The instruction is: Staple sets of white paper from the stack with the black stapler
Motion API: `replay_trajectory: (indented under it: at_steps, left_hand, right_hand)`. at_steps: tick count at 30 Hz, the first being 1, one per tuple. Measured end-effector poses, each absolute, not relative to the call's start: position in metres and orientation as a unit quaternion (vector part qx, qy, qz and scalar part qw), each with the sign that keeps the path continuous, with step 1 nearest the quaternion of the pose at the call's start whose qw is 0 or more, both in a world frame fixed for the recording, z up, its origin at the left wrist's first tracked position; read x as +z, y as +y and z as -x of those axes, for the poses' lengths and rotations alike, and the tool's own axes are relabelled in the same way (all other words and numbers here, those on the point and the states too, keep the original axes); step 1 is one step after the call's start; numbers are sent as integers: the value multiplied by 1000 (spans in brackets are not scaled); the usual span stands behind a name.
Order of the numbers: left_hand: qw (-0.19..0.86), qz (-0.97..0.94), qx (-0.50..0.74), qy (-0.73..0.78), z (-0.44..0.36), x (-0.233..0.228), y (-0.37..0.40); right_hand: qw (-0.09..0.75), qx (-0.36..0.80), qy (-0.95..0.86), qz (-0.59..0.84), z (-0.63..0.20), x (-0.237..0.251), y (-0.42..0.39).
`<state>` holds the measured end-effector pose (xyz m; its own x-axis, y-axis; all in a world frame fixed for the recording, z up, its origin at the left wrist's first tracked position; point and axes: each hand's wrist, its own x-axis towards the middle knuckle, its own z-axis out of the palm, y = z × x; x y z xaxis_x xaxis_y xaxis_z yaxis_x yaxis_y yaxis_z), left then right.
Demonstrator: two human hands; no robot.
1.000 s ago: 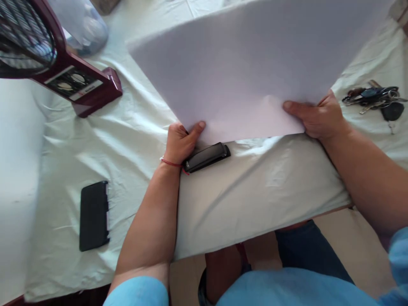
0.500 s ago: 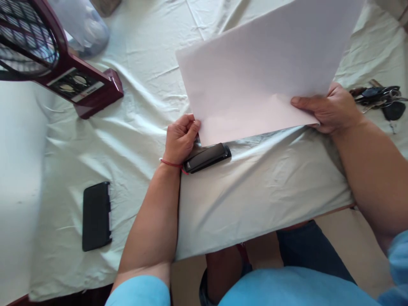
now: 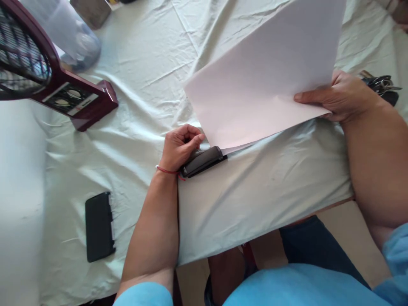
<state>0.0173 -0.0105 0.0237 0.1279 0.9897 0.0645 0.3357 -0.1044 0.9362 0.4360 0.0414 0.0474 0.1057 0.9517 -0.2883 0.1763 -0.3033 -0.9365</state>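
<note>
Your right hand (image 3: 341, 97) pinches one sheaf of white paper (image 3: 264, 80) at its near right corner, thumb on top, holding it tilted up off the cloth-covered table (image 3: 255, 191); how many sheets it counts cannot be told. Your left hand (image 3: 180, 146) is curled into a loose fist just beside the paper's lower left corner, resting on one black stapler (image 3: 204, 161). Also on the cloth: one black phone (image 3: 99, 226), one maroon racket-shaped swatter (image 3: 57, 89), one bunch of keys (image 3: 381, 85) behind your right hand.
</note>
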Motion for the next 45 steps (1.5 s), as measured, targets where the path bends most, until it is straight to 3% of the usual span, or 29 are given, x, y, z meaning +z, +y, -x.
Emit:
replay_trajectory:
  at_steps: [5, 13, 39, 45]
  left_hand:
    - [513, -624, 370, 459, -3, 26, -9]
    - [556, -651, 314, 410, 10, 26, -7]
    - [554, -684, 298, 370, 18, 25, -3]
    - [507, -717, 285, 384, 13, 32, -4]
  right_hand:
    - [360, 490, -435, 664, -433, 51, 42]
    - [369, 471, -451, 662, -442, 52, 41]
    - [321, 422, -499, 685, -465, 48, 45]
    - [311, 432, -482, 696, -459, 53, 45]
